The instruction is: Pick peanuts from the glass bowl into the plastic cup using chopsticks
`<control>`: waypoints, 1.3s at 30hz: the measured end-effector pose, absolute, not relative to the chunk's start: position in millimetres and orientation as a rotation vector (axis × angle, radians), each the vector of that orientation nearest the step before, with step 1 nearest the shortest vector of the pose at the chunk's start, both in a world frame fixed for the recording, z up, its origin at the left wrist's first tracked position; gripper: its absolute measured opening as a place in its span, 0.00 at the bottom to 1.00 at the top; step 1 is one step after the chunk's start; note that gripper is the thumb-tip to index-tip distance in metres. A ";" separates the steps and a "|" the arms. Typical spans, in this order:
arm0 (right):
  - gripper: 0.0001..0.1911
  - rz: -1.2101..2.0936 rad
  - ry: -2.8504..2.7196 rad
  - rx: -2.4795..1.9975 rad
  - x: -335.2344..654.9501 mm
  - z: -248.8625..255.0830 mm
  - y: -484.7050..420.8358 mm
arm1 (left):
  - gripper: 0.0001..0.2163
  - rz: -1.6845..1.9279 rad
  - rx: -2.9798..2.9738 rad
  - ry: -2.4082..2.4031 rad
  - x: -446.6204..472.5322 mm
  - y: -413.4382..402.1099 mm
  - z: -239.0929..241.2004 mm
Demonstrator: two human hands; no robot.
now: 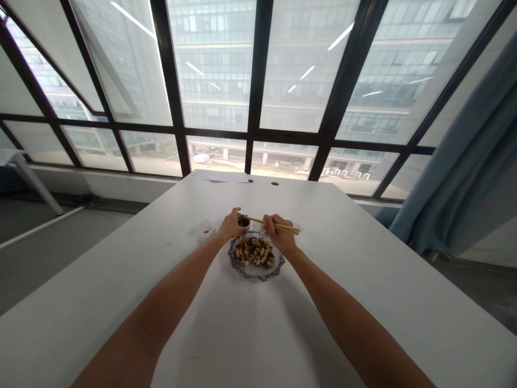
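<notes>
1. The right hand (280,234) is closed around a pair of wooden chopsticks (274,224), fingers curled over them near their thick ends. The sticks lie almost level and point left.
2. The chopstick tips reach the rim of a small dark cup (243,221); whether they pinch anything there is too small to tell.
3. The left hand (231,225) grips that small dark cup from the left, with fingers wrapped round its side (the cup's contents look dark, nothing more can be made out).
4. Just in front of both hands, between the wrists, sits a glass dish (255,272) with a scalloped rim. It holds a heap of pale and dark nuts (254,252).
5. The cup stands just beyond the far rim of the dish, and the right hand hovers over the dish's right edge.
6. A small white tub (205,228) stands near the left hand, on its outer side and apart from the dish.
7. All of this rests on a white table (226,323), towards its far half.
8. At the far edge of the table lies a sheet of paper (221,175).
9. Beyond it is a dark-framed window (258,70), and a blue curtain (464,172) hangs at the right.
</notes>
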State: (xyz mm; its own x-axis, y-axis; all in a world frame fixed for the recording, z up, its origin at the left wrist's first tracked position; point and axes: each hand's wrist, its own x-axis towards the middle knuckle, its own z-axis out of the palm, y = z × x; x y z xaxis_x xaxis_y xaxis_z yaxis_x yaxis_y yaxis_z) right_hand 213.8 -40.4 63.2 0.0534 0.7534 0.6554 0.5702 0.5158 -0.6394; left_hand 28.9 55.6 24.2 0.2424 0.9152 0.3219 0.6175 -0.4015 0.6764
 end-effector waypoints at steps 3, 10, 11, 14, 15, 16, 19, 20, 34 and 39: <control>0.27 0.359 -1.582 -1.146 208.1 59.5 -29.1 | 0.39 0.975 2.113 1.387 27.2 55.6 23.8; 0.27 0.487 -1.345 -1.085 235.0 65.6 -52.4 | 0.35 0.933 2.065 1.469 25.9 55.7 26.1; 0.27 0.498 -1.363 -1.094 240.7 66.8 -60.6 | 0.35 0.925 2.061 1.480 25.7 55.7 26.4; 0.27 0.456 -1.517 -1.167 253.1 68.4 -83.3 | 0.32 0.929 2.091 1.495 22.9 53.2 26.1; 0.26 0.423 -1.587 -1.191 255.2 68.3 -89.0 | 0.29 0.953 2.115 1.490 20.7 50.9 25.5; 0.26 0.384 -1.660 -1.207 256.3 67.9 -93.3 | 0.27 0.992 2.148 1.475 17.7 47.7 24.8; 0.26 0.263 -1.848 -1.200 254.7 66.3 -99.2 | 0.21 1.160 2.294 1.365 3.7 33.6 23.2; 0.26 0.230 -1.892 -1.188 253.3 65.8 -99.4 | 0.20 1.216 2.354 1.322 -2.2 28.1 23.4; 0.28 0.730 -0.982 -1.123 260.3 33.0 -95.2 | 0.20 1.471 2.394 1.724 -69.7 -0.8 -2.8; 0.28 0.906 -0.698 -1.088 279.1 12.3 -91.2 | 0.27 1.448 2.250 1.754 -72.7 1.7 -15.6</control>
State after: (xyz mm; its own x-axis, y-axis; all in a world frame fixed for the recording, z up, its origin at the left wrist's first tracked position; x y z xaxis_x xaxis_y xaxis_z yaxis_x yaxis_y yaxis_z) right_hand 279.1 -91.2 12.3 0.4711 0.8810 0.0433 -0.2666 0.1890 -0.9451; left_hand -72.7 1.7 -15.6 -0.0102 0.7443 0.6677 0.7963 -0.3978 0.4556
